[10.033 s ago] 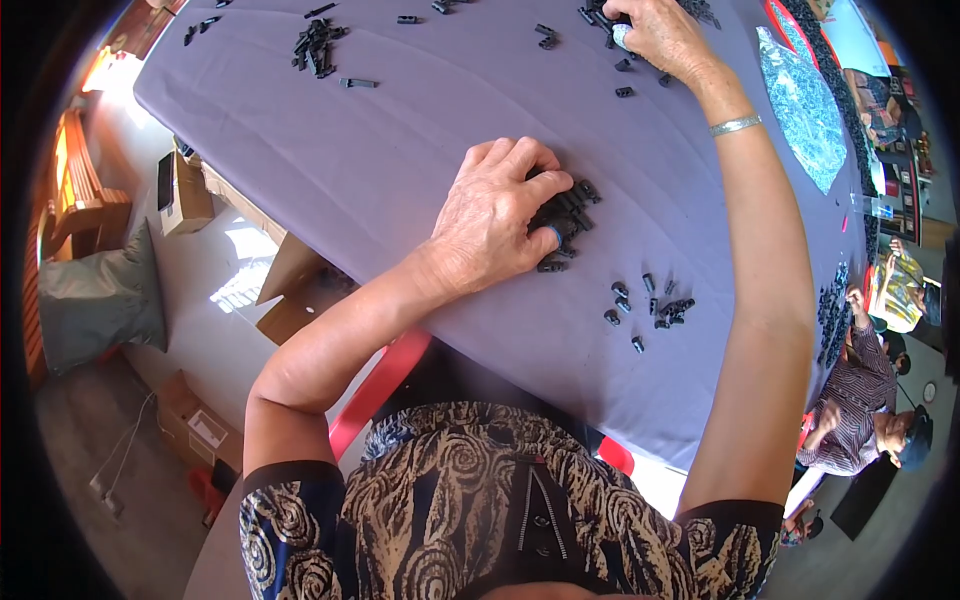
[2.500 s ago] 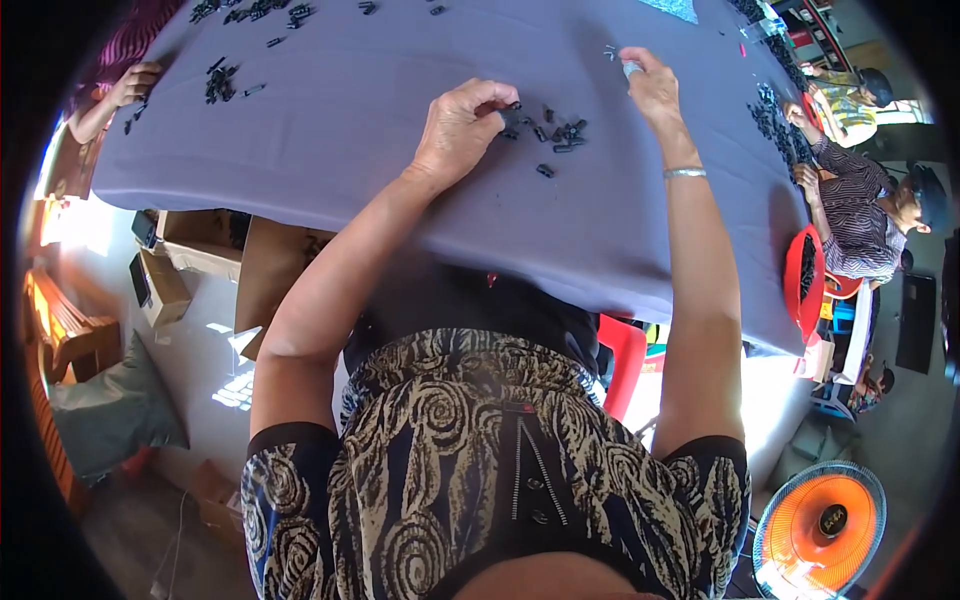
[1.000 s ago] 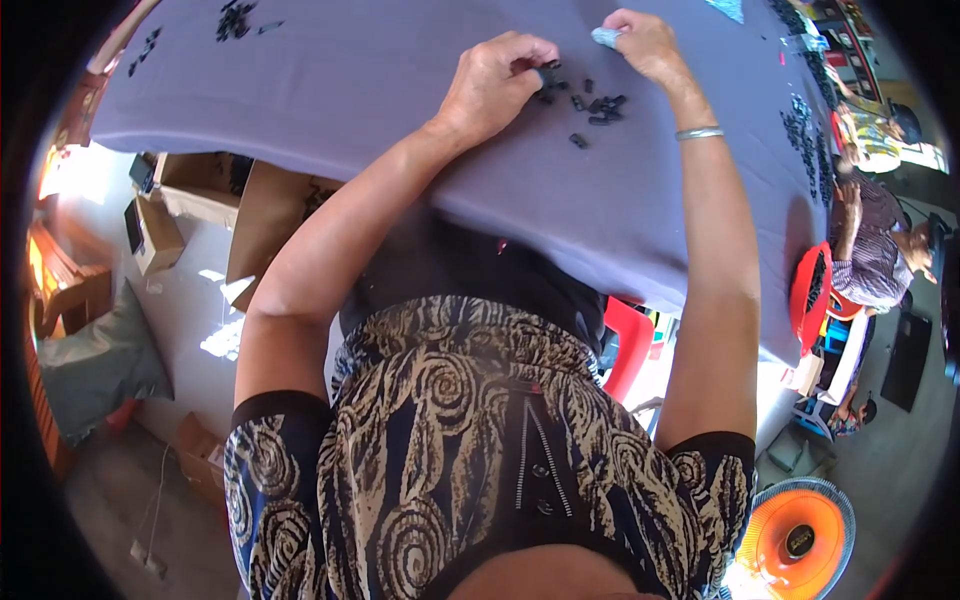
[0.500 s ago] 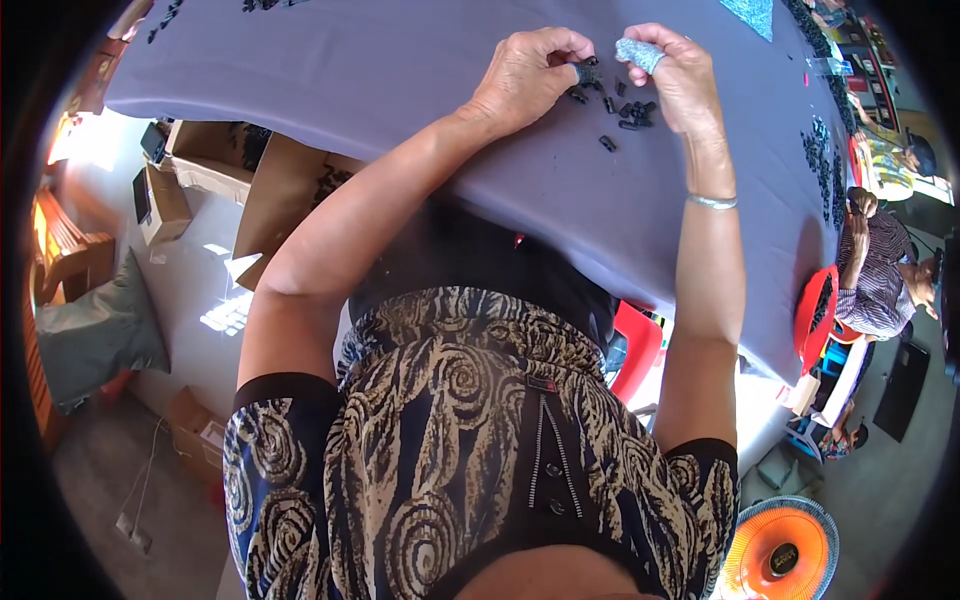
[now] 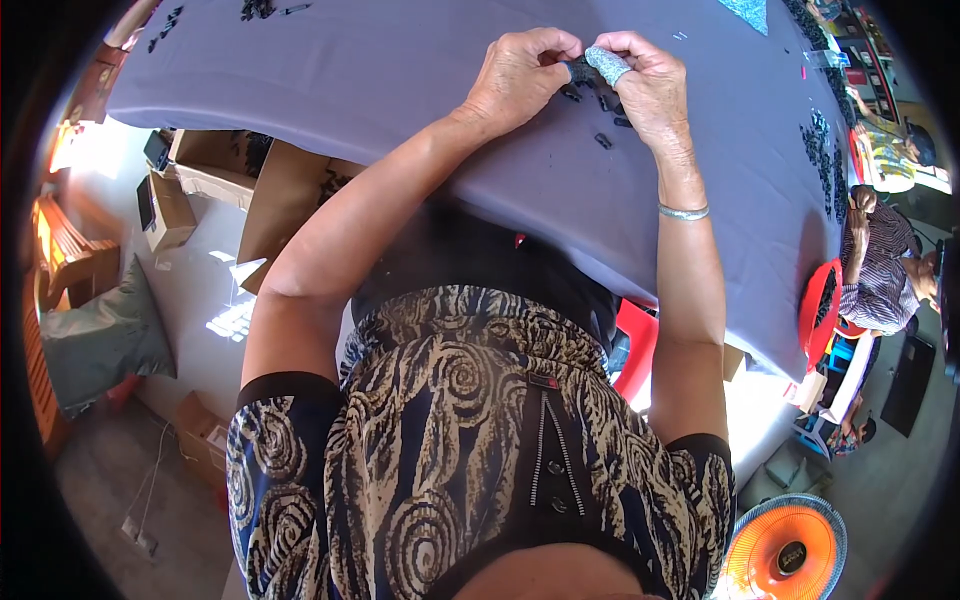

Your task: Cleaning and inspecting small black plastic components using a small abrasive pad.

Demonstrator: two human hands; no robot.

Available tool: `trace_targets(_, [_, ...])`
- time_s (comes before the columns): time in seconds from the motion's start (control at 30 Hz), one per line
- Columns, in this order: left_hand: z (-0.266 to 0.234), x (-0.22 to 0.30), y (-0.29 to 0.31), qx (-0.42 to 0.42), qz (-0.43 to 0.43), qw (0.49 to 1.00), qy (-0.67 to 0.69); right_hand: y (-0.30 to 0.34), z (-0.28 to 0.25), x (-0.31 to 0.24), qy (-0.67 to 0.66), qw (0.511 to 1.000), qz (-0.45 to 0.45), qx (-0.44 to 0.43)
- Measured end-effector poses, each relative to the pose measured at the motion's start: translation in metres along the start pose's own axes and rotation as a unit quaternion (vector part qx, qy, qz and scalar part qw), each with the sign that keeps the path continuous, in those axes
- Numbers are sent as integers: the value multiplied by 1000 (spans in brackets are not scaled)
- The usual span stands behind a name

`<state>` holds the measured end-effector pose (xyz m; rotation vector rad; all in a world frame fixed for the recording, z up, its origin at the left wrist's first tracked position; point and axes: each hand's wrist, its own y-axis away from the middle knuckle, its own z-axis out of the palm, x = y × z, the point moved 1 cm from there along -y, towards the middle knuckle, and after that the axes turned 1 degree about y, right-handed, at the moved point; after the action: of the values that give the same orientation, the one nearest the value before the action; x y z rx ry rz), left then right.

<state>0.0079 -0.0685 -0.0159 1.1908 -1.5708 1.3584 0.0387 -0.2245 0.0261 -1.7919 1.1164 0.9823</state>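
The left hand (image 5: 515,82) is pinching a small black piece (image 5: 582,72) between thumb and fingertips over the purple-grey counter (image 5: 400,90)! The right hand (image 5: 654,95), silvery wrap (image 5: 608,66) covering its thumb, is meeting it there; whether it's gripping anything, nobody can tell. Loose black pieces (image 5: 603,141) are lying nearby, bodyward.

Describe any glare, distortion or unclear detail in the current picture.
Head view: glare burns out the area just above the orange fan; head view: fisheye curvature bends the tablecloth edge, corners black; head view: small black parts lack detail, especially between left hand and right hand.
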Motion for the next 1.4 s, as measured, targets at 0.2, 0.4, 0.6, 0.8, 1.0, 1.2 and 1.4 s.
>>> trace_targets(0.2, [0, -5, -2, 1, 0, 1000, 9, 7, -1, -4, 101, 989, -102, 36])
trace_targets(0.4, [1, -7, -2, 19, 13, 1000, 21, -2, -38, -2, -23, 993, 13, 113])
trace_targets(0.6, [0, -4, -3, 25, 3, 1000, 11, 5, -50, 27, 144, 990, 1, 1])
trace_targets(0.8, [0, -5, -2, 15, 14, 1000, -5, 12, -36, 12, 271, 960, -52, -55])
trace_targets(1.0, [-2, -6, -1, 16, 29, 999, -7, 15, -31, 6, 312, 944, -93, -56])
trace_targets(1.2, [-1, 4, 3, 1, 31, 1000, 7, 13, -25, 7, 45, 999, -8, 18])
trace_targets(1.4, [-1, 3, 3, -44, 32, 997, 49, 11, -17, 8, -161, 986, -33, -7])
